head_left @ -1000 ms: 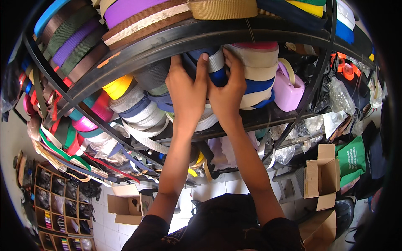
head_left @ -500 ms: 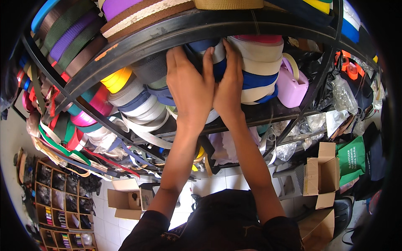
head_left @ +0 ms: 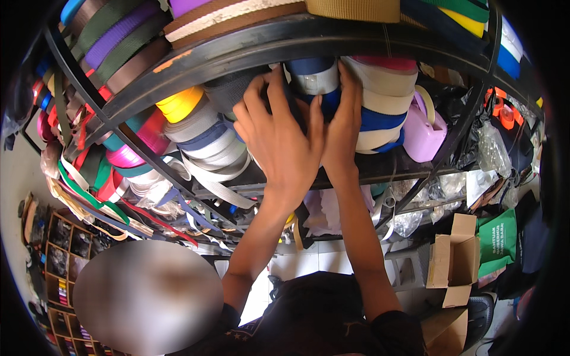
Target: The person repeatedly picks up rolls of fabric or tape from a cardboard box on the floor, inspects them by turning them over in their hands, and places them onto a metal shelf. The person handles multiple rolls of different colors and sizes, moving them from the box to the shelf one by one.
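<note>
My left hand (head_left: 276, 127) reaches into the rack shelf with its fingers bent over a dark webbing roll (head_left: 295, 98), its thumb on the roll's right side. My right hand (head_left: 344, 118) stands upright beside it, fingers stretched up between a stack of blue and silver-grey rolls (head_left: 316, 82) and a stack of cream and blue webbing rolls (head_left: 386, 101). Both wrists nearly touch. Left of my left hand sits a broad dark grey roll (head_left: 228, 92). The fingertips are partly hidden among the rolls.
A black metal shelf bar (head_left: 237, 52) crosses above my hands, with more webbing rolls on top. A lilac tape dispenser (head_left: 424, 133) stands at the right. Grey and white rolls (head_left: 214, 151) trail strips at the left. Below right is an open cardboard box (head_left: 454, 261).
My left fingers have bent and spread around the dark roll, having been straighter and closer together. The view has shifted slightly, and a blurred oval now covers the lower left.
</note>
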### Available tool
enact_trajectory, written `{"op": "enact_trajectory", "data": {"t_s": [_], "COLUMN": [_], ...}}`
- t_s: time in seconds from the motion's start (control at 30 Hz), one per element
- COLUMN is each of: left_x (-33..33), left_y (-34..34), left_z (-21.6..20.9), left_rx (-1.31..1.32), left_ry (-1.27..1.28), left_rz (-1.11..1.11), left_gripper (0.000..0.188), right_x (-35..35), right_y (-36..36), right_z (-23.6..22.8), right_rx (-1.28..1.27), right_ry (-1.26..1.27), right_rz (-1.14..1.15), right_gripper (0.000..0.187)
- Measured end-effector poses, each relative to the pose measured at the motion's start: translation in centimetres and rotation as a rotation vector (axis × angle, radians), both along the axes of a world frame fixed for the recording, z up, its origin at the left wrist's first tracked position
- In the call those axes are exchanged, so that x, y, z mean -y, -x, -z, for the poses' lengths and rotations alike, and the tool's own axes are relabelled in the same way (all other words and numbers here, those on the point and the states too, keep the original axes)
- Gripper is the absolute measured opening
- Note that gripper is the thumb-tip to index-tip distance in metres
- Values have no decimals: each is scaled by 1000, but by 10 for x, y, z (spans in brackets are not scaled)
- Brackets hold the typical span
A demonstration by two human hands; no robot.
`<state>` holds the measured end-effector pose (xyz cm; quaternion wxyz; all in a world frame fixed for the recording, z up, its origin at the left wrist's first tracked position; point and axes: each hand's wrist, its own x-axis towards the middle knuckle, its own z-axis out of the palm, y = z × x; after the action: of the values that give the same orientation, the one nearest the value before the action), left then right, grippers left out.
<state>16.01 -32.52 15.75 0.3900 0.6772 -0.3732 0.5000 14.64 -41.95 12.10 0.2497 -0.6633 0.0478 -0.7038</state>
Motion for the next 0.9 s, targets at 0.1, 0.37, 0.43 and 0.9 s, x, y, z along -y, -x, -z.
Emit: {"op": "enact_trajectory", "data": {"t_s": [0.1,0.37,0.43,0.9], "left_x": [-5,-85,-108,-426], "left_y": [-3,2,7,5], "left_z": [7,91,127,391], "left_rx": [-52,-143,-243,-1409], "left_ry": [68,349,413,281], "left_rz": [193,592,611,-604], "left_gripper": [45,11,17,46], "right_x": [7,-17,-41,-242], "right_y": [13,52,62,55], "right_z": [1,57,71,224], "right_rx": [-7,377,332,-819], "right_ry": [10,-100,136,22], "right_rz": [-14,-58,-81,-1122], "right_gripper": [69,23,14,14]}}
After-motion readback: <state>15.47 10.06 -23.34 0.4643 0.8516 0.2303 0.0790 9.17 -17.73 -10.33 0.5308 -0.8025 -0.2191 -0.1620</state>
